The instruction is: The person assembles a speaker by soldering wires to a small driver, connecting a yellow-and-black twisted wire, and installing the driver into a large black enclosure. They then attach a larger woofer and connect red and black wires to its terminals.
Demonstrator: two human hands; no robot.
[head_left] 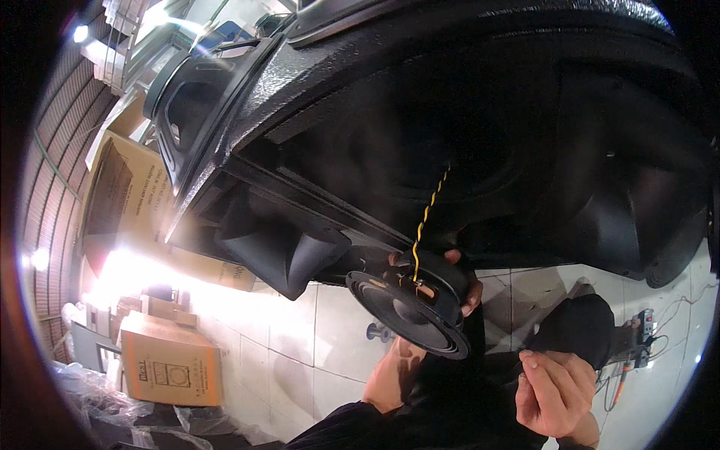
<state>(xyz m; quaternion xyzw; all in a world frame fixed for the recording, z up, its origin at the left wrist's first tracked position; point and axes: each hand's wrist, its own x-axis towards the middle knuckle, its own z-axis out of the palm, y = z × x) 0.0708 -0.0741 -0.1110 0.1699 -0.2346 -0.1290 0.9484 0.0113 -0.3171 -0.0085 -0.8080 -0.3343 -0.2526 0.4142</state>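
My left hand (472, 297) is wrapped round the back of a black round loudspeaker driver (409, 311), its fingers showing at the magnet's edge. The driver hangs tilted below a large black speaker cabinet (330, 187), its cone toward me. A twisted yellow-and-black wire (424, 225) runs from the dark inside of the cabinet down to the driver's terminal. Lower right, my right hand (556, 391) is apart from the driver, with thumb and fingertips pinched together. Whatever that pinch holds, if anything, is too small to make out.
Cardboard boxes (172, 360) and clear plastic wrap (105, 397) lie at the left. A small spool (378, 331) stands on the tiled floor. At right are a power strip (645, 330) with cords and an orange-handled tool (620, 384). Black horn-shaped parts (277, 244) jut from the cabinet.
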